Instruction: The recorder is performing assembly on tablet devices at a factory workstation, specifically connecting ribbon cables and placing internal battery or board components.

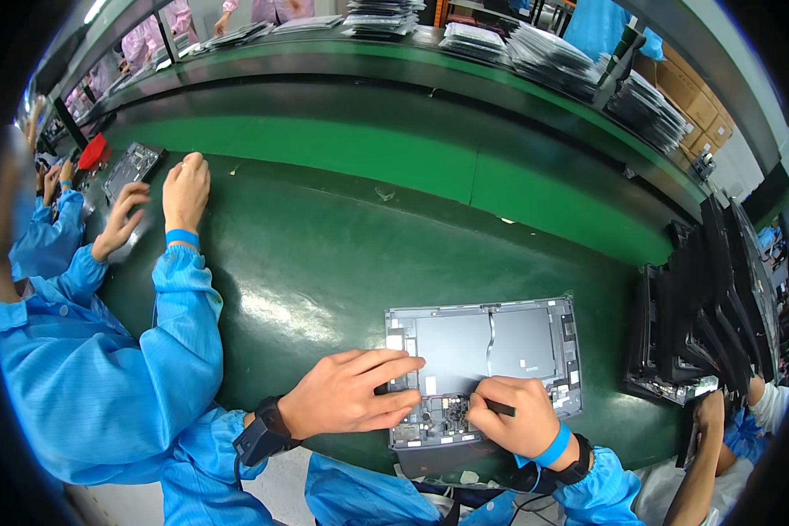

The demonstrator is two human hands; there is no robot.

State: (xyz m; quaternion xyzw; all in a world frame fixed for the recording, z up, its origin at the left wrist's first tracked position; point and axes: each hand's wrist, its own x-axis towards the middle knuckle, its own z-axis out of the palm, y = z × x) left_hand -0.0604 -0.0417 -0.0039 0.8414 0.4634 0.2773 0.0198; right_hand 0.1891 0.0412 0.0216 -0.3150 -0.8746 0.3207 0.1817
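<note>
An opened tablet (573,351) lies flat on the green table, its wide grey battery (447,337) and a small circuit board (447,419) exposed. Fingers stretched, my left hand (351,394) rests over the tablet's left edge and holds nothing. My right hand (517,416) is closed above the board, pinching a short black stick-like tool (501,408). Its tip is hidden by the fingers, so whether it touches the board cannot be told. A light cable strip (491,342) runs down across the battery.
To the right, black tablet-like panels (701,298) stand in a leaning stack. At left, a co-worker's hands (187,188) are beside another opened device (133,168). Flat packages (552,57) line the shelf behind the green table (307,228). Another person's arm (706,438) reaches in at right.
</note>
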